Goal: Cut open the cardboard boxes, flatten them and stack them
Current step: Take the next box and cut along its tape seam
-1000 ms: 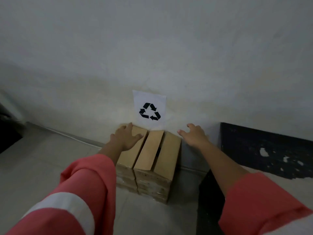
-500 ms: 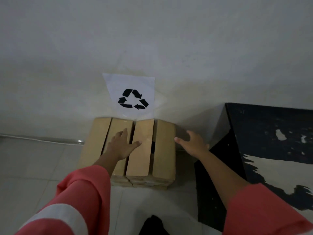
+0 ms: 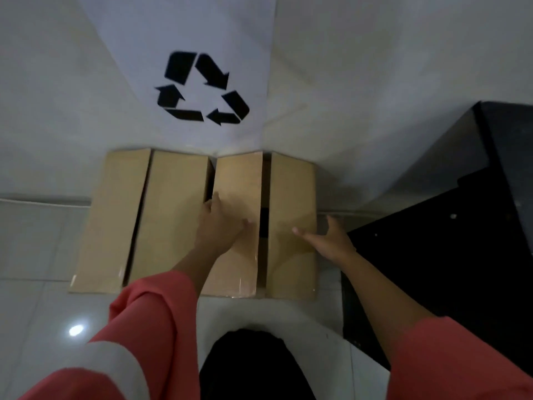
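Flattened cardboard boxes (image 3: 170,220) by the far wall
They lie on the tiled floor (image 3: 34,243) under a recycling sign (image 3: 202,88), their far edge against the wall. The left hand (image 3: 220,226) rests flat on them, fingers relaxed; the right hand (image 3: 328,241), fingers spread wide, is at their right edge

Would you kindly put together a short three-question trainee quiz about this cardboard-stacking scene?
1. True or false: the left hand rests on top of the cardboard stack.
2. Which symbol is on the white sheet on the wall above the stack? A) recycling arrows B) a cross C) a flame
3. Fill in: the right hand is at the stack's ___ edge, next to the black object.
Key: 1 true; 2 A; 3 right.
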